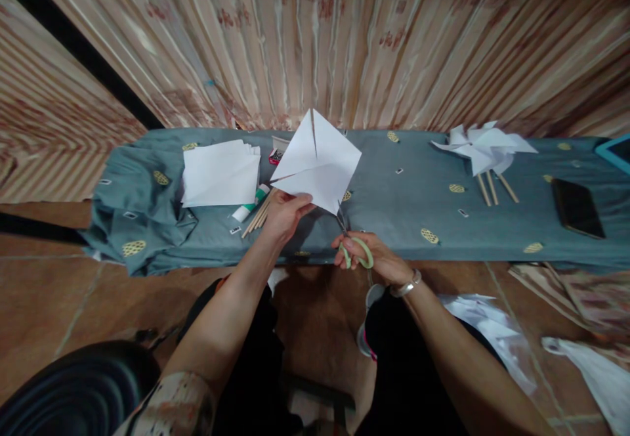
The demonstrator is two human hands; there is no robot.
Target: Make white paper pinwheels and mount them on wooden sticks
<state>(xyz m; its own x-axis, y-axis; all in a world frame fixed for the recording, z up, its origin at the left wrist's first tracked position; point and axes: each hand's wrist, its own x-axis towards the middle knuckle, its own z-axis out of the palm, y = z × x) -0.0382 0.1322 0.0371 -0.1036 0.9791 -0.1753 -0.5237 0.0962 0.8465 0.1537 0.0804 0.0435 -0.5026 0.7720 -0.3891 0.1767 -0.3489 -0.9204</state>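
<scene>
A square sheet of white paper [335, 153] is held up with one corner pointing away from me. Slits run inward from its far corner and its left corner. My left hand [288, 213] pinches the paper along its near left edge, thumb on top. In my right hand [369, 255] are scissors [363, 249] with pale green handles, fingers through the loops. Their blades meet the paper at its near corner, where a short cut shows. A stack of white paper sheets [221, 173] lies to the left of the held sheet.
A glue stick [251, 203], thin wooden sticks [258, 218] and a small red box [276, 157] lie beside the stack. Farther right are white paper pinwheels [485, 147] on sticks, a dark phone [577, 207] and a blue-edged device [615, 153]. A pleated curtain [315, 42] hangs behind the cloth-covered surface [403, 206].
</scene>
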